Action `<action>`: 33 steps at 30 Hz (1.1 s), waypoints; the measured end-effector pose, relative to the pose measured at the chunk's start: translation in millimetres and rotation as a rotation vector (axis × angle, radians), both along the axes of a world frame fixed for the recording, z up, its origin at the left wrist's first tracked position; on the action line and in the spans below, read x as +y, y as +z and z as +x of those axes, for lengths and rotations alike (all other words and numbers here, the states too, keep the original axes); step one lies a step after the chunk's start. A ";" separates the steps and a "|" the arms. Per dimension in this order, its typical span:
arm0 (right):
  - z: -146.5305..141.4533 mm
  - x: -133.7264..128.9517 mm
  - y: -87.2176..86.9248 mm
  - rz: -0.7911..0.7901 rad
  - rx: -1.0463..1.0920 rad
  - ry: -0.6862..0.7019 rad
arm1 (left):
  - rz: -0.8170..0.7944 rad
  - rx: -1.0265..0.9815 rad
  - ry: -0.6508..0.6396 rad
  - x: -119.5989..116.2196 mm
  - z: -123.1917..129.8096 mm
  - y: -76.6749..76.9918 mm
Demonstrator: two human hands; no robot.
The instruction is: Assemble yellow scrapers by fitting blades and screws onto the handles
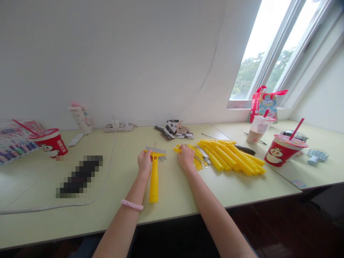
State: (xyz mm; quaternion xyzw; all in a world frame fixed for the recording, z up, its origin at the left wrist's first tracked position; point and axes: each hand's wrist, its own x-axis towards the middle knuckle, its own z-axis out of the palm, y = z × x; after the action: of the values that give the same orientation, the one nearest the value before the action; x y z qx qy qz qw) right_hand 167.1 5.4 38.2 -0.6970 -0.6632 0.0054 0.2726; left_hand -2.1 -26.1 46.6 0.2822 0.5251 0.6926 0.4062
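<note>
The left hand (pixel 145 163) gripped a yellow scraper (pixel 154 182) on the table (pixel 172 193) — the right hand (pixel 186 157) pressed down on a pile of yellow handles (pixel 231 157) just beside it.

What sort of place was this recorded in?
Probably a home attic room used as a workspace: a sloped white ceiling, a slanted window, and a long pale green desk with a takeaway drink cup beside yellow plastic scrapers.

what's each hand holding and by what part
Left hand: a yellow plastic scraper, by its handle's top below the metal blade. Right hand: on loose yellow handles, grip unclear.
</note>
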 end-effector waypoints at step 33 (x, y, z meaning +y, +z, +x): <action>10.8 -7.5 20.6 -0.163 1.624 0.451 | -0.002 0.087 -0.186 -2.4 6.3 -3.2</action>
State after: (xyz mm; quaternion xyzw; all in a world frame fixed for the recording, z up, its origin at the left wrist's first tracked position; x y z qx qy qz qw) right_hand 177.9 -2.2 58.8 -0.3451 -0.3823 0.6065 0.6057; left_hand 4.2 -28.6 43.4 0.3591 0.5144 0.6384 0.4459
